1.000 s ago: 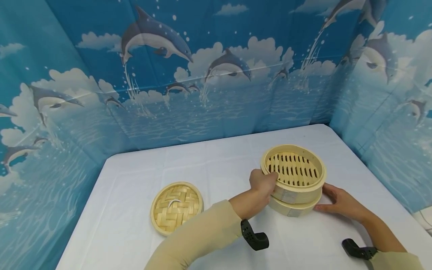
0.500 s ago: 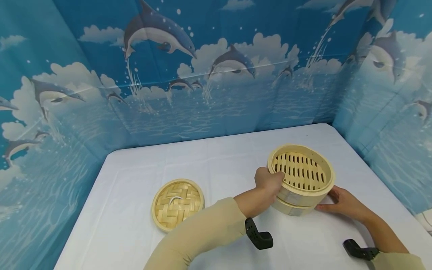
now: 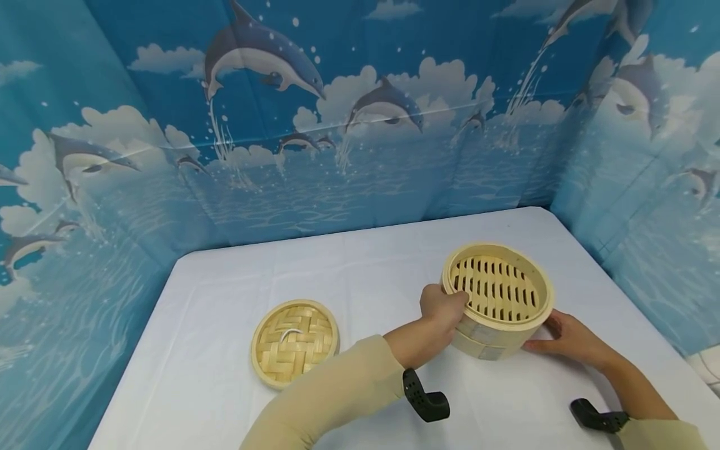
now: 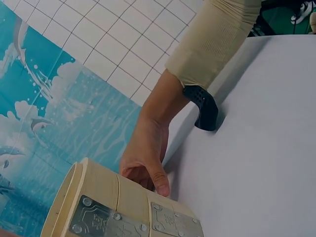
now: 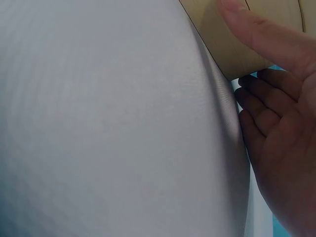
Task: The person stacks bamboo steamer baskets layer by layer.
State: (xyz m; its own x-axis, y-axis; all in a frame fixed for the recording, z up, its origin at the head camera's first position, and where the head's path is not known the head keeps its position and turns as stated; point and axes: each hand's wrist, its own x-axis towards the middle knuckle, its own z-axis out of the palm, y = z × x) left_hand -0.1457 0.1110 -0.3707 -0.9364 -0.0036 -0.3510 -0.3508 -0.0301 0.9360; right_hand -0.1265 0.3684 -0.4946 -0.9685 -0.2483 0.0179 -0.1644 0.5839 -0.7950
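Note:
Two bamboo steamer baskets are stacked at the right of the table in the head view. The upper steamer basket [image 3: 509, 337], its slatted floor visible from above, sits on the lower steamer basket [image 3: 471, 349] with their walls nearly lined up. My left hand [image 3: 441, 309] grips the upper one's left rim, thumb over the edge. On the other side, my right hand [image 3: 576, 340] holds the lower basket, thumb at its front and fingers behind. The right wrist view shows that thumb against the bamboo wall [image 5: 212, 37]. Metal plates [image 4: 106, 217] mark both walls in the left wrist view.
A round woven bamboo lid [image 3: 295, 344] with a small pale loop handle lies left of my left forearm. White cloth covers the table [image 3: 225, 300]. A dolphin-printed curtain [image 3: 270, 187] hangs behind and along the sides.
The upper basket shifts right, then slightly back left and down, from sitting offset to lying flush on the lower one. My left hand moves with it; the right hand stays at the lower basket.

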